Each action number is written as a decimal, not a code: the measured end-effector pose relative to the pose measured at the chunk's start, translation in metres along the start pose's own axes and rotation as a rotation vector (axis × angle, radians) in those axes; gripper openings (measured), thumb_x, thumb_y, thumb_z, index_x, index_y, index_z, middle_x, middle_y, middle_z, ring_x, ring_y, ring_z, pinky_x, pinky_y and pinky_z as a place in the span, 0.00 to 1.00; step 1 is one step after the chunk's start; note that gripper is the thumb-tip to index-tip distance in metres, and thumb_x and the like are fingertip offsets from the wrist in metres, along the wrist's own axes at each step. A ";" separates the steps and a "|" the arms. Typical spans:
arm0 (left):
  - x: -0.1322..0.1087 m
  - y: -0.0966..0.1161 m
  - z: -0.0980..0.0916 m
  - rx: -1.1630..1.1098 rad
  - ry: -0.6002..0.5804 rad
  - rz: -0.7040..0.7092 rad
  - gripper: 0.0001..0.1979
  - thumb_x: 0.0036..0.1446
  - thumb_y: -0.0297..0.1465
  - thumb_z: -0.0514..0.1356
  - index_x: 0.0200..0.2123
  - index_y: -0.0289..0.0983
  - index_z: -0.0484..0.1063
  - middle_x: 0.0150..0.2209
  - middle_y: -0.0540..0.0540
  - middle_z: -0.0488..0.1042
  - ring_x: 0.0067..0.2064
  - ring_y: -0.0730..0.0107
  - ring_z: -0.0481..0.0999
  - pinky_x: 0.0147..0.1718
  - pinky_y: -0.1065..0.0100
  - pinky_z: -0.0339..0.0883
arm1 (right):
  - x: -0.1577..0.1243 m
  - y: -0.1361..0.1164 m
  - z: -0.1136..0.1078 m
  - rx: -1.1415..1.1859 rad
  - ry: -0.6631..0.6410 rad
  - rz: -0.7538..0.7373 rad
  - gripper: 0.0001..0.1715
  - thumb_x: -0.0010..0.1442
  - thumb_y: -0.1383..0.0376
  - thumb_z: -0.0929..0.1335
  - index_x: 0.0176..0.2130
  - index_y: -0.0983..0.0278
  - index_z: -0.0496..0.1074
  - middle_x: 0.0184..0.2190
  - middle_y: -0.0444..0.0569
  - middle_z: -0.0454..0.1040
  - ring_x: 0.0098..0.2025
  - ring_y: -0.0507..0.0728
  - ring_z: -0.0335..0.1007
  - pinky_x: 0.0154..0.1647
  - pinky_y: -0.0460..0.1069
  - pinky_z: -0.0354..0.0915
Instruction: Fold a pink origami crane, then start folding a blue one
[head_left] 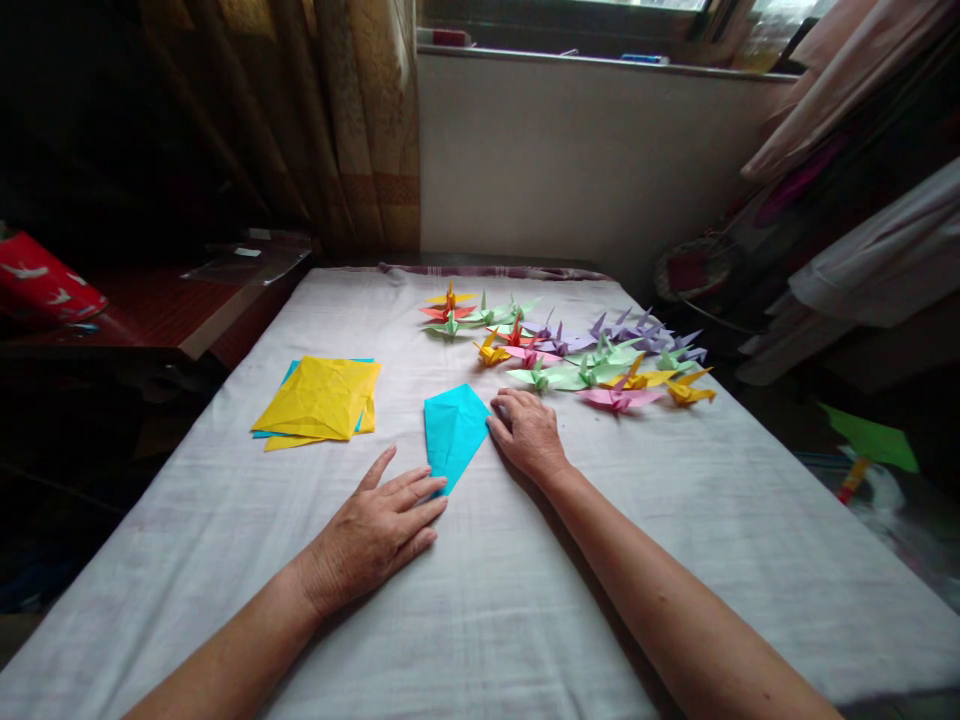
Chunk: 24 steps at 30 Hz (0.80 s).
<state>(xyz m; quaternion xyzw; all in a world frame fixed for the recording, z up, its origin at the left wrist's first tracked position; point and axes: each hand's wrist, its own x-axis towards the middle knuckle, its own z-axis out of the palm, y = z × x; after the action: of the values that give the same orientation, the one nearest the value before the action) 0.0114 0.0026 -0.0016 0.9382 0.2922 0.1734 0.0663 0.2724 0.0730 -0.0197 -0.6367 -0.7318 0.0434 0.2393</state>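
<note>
A folded cyan paper (453, 430), kite-shaped, lies flat in the middle of the white-clothed table (525, 600). My left hand (375, 530) rests flat on the cloth with fingers stretched out, its fingertips touching the paper's lower point. My right hand (529, 432) presses down at the paper's right edge, fingers curled lightly against the fold. A stack of creased yellow and blue paper sheets (319, 400) lies to the left. Several folded paper cranes (585, 360) in many colours are spread behind the right hand.
A dark wooden side table (165, 310) with a red object (41, 280) stands to the left. Curtains (352, 120) and a white wall (577, 150) under a window are behind. Hanging clothes (847, 200) and a green paper (870, 438) are on the right.
</note>
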 end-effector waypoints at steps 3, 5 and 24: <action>0.004 0.001 -0.001 -0.034 -0.019 0.000 0.13 0.67 0.33 0.54 0.52 0.41 0.73 0.54 0.45 0.77 0.57 0.64 0.74 0.70 0.50 0.32 | -0.002 0.000 0.001 -0.012 0.005 -0.014 0.15 0.63 0.59 0.67 0.48 0.61 0.74 0.56 0.56 0.73 0.58 0.64 0.66 0.54 0.59 0.61; 0.008 0.003 -0.001 -0.061 -0.042 -0.009 0.12 0.66 0.32 0.54 0.50 0.40 0.72 0.54 0.44 0.77 0.57 0.65 0.74 0.70 0.50 0.33 | -0.004 0.000 0.001 -0.017 0.001 -0.041 0.23 0.62 0.55 0.68 0.54 0.62 0.72 0.58 0.58 0.71 0.59 0.65 0.65 0.56 0.60 0.59; 0.009 0.005 0.002 -0.093 -0.091 -0.066 0.11 0.67 0.34 0.55 0.49 0.40 0.71 0.57 0.44 0.74 0.60 0.63 0.71 0.69 0.53 0.40 | -0.018 -0.011 -0.011 -0.028 -0.145 -0.484 0.28 0.69 0.58 0.60 0.66 0.61 0.61 0.69 0.52 0.56 0.72 0.61 0.45 0.70 0.60 0.41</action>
<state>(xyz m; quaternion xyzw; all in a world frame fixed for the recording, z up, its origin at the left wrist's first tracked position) 0.0219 0.0037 0.0007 0.9309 0.3111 0.1417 0.1284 0.2683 0.0511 -0.0117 -0.4413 -0.8787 0.0200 0.1808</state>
